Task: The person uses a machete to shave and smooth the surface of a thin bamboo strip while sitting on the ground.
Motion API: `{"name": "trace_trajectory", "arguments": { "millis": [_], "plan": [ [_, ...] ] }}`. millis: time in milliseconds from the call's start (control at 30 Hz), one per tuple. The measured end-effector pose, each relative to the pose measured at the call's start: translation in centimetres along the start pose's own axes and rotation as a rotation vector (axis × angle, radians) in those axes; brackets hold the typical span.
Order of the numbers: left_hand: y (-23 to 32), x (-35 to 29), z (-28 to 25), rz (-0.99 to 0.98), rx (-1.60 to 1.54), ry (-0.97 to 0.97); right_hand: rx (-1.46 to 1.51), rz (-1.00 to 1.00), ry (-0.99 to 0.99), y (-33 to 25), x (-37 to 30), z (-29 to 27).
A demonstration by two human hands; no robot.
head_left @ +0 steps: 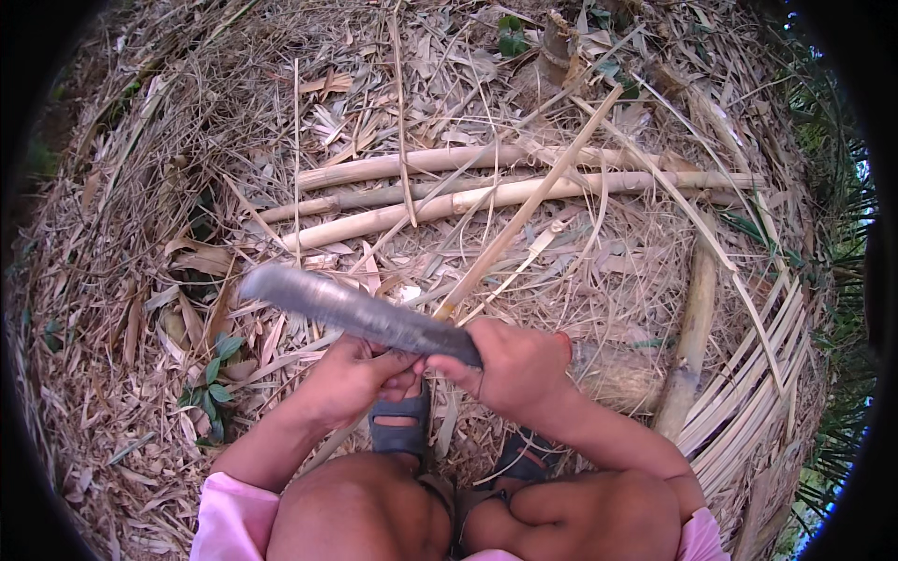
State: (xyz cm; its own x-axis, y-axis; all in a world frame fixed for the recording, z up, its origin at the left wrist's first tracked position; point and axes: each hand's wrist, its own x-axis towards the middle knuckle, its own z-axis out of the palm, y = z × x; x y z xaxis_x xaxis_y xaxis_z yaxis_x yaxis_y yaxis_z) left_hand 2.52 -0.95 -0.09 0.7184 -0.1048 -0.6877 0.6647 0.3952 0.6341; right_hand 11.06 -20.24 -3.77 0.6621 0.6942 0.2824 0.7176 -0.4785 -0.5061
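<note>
Angled both forearms (613, 430) inward; clenched the right hand (517, 369) on the knife (348, 310), slanting it leftward just beyond the left hand (348, 381); curled the latter's fingers (395, 362), around what, could not tell.

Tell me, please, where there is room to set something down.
The ground is littered, but a patch lies fairly open between the long poles, the thick pole and the right hand. Right of the thick pole, pale strips crowd the ground.

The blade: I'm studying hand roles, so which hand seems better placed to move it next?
Probably the right hand: it grips the blade at its right end, with the metal extending leftward. The left hand sits by the lower edge; what it may pinch is unclear.
</note>
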Motion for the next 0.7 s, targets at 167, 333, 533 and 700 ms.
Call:
{"name": "trace_trajectory", "arguments": {
  "millis": [167, 333, 533, 700],
  "plan": [
    [1.4, -0.6, 0.8, 0.062, -0.017, 0.015, -0.085, 0.179, -0.006, 1.3, 0.6, -0.3],
    [0.3, -0.1, 0.1, 0.055, -0.013, 0.092, -0.086, 0.09, -0.006, 1.1, -0.2, 0.2],
    [0.5, -0.1, 0.0, 0.006, 0.01, 0.062, -0.005, -0.013, -0.02, 0.3, -0.2, 0.5],
    [0.5, -1.0, 0.6, 0.055, 0.013, 0.094, -0.098, 0.314, -0.066, 2.4, 0.8, 0.1]
  ]
}}
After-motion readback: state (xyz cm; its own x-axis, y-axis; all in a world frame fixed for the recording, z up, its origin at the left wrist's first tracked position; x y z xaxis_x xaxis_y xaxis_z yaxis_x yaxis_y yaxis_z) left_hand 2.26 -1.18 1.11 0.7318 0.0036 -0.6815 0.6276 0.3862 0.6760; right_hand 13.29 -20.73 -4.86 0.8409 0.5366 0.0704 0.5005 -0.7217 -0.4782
